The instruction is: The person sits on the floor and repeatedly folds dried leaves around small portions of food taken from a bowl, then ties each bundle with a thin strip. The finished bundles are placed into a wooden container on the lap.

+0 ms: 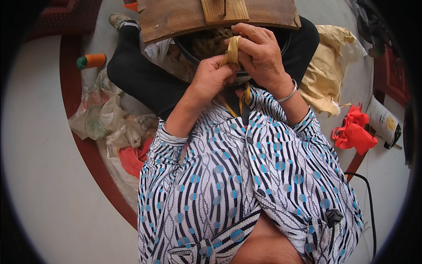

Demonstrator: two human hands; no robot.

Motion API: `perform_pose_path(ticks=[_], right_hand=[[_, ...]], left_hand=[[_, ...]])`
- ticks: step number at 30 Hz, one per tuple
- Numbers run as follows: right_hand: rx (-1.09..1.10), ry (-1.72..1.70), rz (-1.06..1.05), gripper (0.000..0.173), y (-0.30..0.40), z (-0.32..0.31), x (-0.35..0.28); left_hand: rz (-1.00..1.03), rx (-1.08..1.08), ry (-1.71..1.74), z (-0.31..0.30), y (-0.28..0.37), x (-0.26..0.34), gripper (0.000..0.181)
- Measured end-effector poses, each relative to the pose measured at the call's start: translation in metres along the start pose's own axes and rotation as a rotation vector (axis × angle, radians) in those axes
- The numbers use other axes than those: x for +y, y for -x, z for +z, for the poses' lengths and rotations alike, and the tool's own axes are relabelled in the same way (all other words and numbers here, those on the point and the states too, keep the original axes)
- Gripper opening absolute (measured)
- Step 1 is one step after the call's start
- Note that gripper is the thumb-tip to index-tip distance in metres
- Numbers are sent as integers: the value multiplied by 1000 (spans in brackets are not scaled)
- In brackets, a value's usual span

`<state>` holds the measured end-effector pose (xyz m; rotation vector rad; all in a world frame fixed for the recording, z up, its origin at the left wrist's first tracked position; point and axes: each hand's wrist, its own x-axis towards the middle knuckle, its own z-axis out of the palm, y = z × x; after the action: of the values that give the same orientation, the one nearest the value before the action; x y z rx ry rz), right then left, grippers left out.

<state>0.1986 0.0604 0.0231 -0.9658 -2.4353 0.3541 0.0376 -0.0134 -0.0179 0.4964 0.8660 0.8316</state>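
A flat, pale-yellow fibre strip forms a narrow loop between my hands. Its lower end is pinched in my left hand, thumb pressed against the curled fingers. At the top of the loop, my right hand has the strip at its thumb and forefinger; the other fingers are bent. A bracelet circles the right wrist. Just beyond the hands, a dark-rimmed tub sits between my legs with brownish strands in it. A wooden board partly covers the tub, bearing a lighter wood block with an upright metal pin.
An orange thread spool lies left of my leg, near crumpled plastic bags and red cloth. Brown paper sacking, a red fabric bag and a white printed packet lie on the right. A black cable curves across the floor.
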Motion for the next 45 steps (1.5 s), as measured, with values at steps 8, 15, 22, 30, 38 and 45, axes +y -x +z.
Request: perform_pose_path(ticks=[8, 15, 22, 30, 38, 45], right_hand=[[-276, -706, 509, 22, 25, 11, -2], [-280, -1437, 864, 24, 21, 10, -16], [-38, -948, 660, 20, 26, 20, -10], [121, -683, 446, 10, 2, 7, -18], [94, -1254, 637, 20, 12, 6, 1], [-158, -600, 398, 34, 1, -27, 5]], left_hand=[[823, 416, -1301, 2, 4, 7, 27], [836, 386, -1229, 2, 0, 13, 38], [687, 157, -878, 7, -3, 28, 28], [381, 256, -350, 8, -18, 19, 31], [564, 316, -688, 0, 25, 9, 12], [957, 516, -1501, -1, 20, 28, 15]])
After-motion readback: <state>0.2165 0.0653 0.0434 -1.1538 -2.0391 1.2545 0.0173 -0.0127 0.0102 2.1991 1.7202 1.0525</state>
